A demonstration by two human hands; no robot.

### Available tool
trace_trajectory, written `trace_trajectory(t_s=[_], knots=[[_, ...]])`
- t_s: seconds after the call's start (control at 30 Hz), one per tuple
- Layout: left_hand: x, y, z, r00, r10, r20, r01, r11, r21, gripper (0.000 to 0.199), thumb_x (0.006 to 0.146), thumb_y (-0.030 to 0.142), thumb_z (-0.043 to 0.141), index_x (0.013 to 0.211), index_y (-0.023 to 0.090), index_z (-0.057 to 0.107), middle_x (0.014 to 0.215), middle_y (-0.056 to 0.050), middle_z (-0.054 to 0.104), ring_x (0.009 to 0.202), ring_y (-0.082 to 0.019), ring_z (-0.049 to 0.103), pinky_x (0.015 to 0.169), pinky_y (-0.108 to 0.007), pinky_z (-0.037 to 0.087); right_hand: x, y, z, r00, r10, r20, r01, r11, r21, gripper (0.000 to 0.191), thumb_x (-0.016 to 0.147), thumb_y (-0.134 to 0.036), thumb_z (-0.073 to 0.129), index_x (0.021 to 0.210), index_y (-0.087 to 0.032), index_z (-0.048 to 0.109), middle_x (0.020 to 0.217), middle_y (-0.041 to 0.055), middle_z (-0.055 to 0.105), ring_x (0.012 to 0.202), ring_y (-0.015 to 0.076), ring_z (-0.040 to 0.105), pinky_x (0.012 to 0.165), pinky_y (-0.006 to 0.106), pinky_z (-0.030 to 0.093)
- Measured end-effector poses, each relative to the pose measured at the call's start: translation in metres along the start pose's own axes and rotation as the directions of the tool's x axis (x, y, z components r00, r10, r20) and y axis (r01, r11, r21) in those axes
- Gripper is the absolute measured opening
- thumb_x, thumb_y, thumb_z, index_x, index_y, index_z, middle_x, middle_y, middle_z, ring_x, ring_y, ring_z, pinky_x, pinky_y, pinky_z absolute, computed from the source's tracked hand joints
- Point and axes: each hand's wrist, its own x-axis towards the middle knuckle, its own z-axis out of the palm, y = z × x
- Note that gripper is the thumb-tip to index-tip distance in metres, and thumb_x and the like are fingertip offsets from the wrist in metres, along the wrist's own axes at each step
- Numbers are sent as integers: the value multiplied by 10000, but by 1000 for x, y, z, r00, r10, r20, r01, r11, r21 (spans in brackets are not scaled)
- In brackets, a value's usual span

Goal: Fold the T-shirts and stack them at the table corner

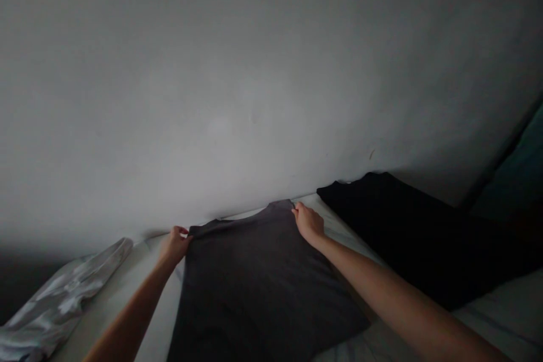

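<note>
A dark grey shirt [254,277], seemingly sleeveless, lies spread on the pale bed sheet [148,283], its neck end toward the wall. At its upper left corner, my left hand [175,246] pinches the edge of the fabric between thumb and fingers. The opposite upper corner is gripped by my right hand [308,222], its fingers closed on the cloth. The lower part of the shirt runs out of view at the bottom. To the right lies a black garment [407,237], also laid flat, partly hidden behind my right forearm.
A grey and white patterned cloth [70,297] lies bunched at the left. Behind the bed rises a bare grey wall [254,79], close to the garments' top edges. A dark teal surface [520,169] stands at the far right, in shadow.
</note>
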Motion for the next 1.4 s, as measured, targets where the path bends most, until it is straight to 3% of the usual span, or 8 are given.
trace_trajectory(t_s=[0.23, 0.4, 0.53, 0.67, 0.97, 1.13, 1.23, 1.4], knots=[[-29, 19, 8, 987, 101, -124, -73, 976, 207, 249, 908, 358, 393, 1061, 183, 483, 1083, -182, 682, 1035, -317, 648, 809, -390, 469, 1, -8, 7, 999, -4, -37, 3, 999, -39, 270, 1002, -283, 405, 1138, -130, 582, 975, 152, 729, 918, 235, 699, 715, 290, 475], [-38, 37, 11, 994, 48, -102, -20, 964, 265, 323, 950, 389, 337, 1164, 179, 457, 1098, -183, 689, 1014, -330, 662, 742, -380, 466, 18, -15, 5, 997, 53, -63, -54, 998, -14, 370, 999, -401, 415, 1068, -114, 638, 1008, 186, 717, 949, 253, 690, 721, 303, 480], [-39, 39, 12, 978, 162, -133, -114, 944, 310, 260, 959, 295, 320, 1150, 205, 472, 1151, -143, 656, 906, -268, 678, 637, -323, 427, 22, -18, 7, 997, 37, -71, -37, 999, 3, 293, 1006, -382, 418, 1080, -195, 631, 993, 99, 736, 916, 211, 696, 676, 263, 462], [-42, 33, 13, 941, 273, -198, -192, 916, 354, 305, 983, 312, 227, 1162, 226, 459, 1248, -121, 596, 770, -223, 672, 576, -324, 382, 20, -16, 9, 992, 12, -122, -10, 1000, 16, 318, 1034, -391, 324, 1152, -251, 583, 1025, 51, 735, 892, 188, 697, 654, 247, 444], [-36, 34, 11, 983, 186, -4, -170, 907, 385, 334, 954, 302, 284, 1230, 193, 436, 1258, -177, 599, 975, -312, 674, 733, -405, 491, 24, -18, 6, 1000, 20, 11, -20, 1000, 9, 243, 1008, -256, 408, 1166, -145, 556, 1050, 155, 716, 980, 213, 687, 737, 276, 468], [-53, 27, 0, 977, 200, -71, -173, 943, 283, 404, 893, 389, 392, 1208, 137, 412, 1208, -215, 603, 1089, -323, 635, 851, -420, 495, -2, -14, -15, 998, 19, 62, -19, 1000, 10, 348, 982, -337, 469, 1221, -86, 498, 1062, 205, 701, 991, 257, 683, 750, 325, 487], [-76, 9, -9, 990, 144, 7, -143, 978, 151, 450, 824, 432, 466, 1158, 136, 401, 1047, -173, 667, 1021, -301, 661, 870, -394, 495, -31, 4, -31, 993, 6, 121, -8, 1000, 17, 372, 963, -389, 499, 1179, -88, 530, 1076, 198, 699, 1021, 282, 672, 757, 342, 486], [-140, -31, -21, 988, 13, 155, -1, 997, -77, 539, 752, 553, 477, 1147, 199, 379, 806, -63, 704, 680, -252, 678, 587, -339, 512, -98, 48, -51, 974, -48, 222, 35, 997, 64, 327, 954, -438, 495, 1081, -151, 588, 1036, 135, 717, 994, 267, 680, 716, 318, 463]])
